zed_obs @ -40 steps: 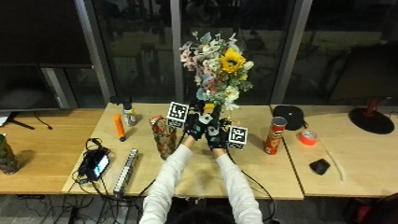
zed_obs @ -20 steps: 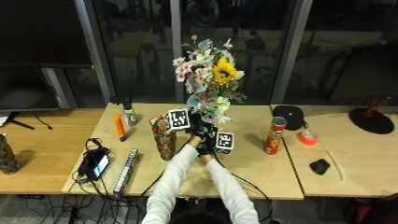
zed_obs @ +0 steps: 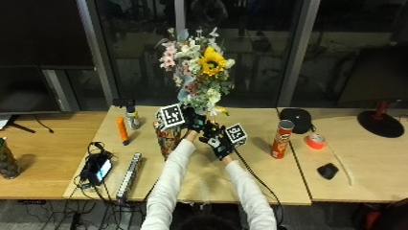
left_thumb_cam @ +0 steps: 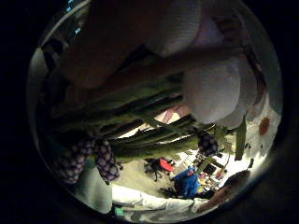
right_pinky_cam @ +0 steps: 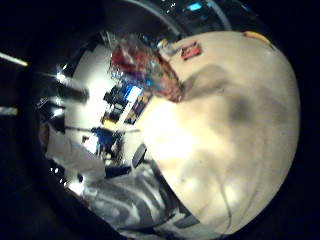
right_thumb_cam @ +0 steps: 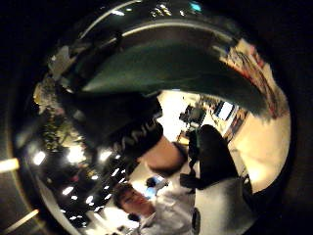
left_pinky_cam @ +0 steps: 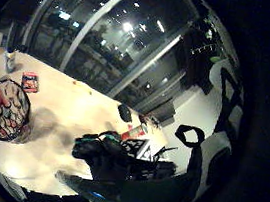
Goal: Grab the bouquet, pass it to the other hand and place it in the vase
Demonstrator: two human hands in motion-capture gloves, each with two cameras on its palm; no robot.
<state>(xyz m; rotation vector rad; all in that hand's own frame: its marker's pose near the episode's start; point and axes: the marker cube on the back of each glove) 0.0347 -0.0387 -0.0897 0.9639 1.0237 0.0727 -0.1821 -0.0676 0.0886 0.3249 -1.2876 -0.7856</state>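
My left hand (zed_obs: 194,120) is curled round the green stems (left_thumb_cam: 140,140) of the tall bouquet of pink, white and yellow flowers (zed_obs: 198,72), which I hold upright above the pale wooden table (zed_obs: 255,182); the stems run close across the left thumb side palm view. A big yellow sunflower (zed_obs: 211,61) sits near the top of the bunch, with paler blooms round it and greenery hanging down towards my glove.

My right hand (zed_obs: 217,141) is just beside the left, a little lower and nearer to me. It is off the stems, and I cannot tell from these views whether its fingers are straight or curled. In the right thumb side palm view a dark gloved hand (right_thumb_cam: 122,122) shows close by the flowers.

The patterned, multicoloured vase (zed_obs: 167,139) stands on the table just to the left of my left hand, below the bouquet and partly hidden by my left sleeve (zed_obs: 172,177). Its open mouth shows in the left little finger side palm view.

Farther left on the table lie an orange marker-like stick (zed_obs: 121,130), a small bottle (zed_obs: 132,117) and a long grey bar (zed_obs: 129,168). To the right stand a red crisp tube (zed_obs: 280,139) and a red tape roll (zed_obs: 313,141).
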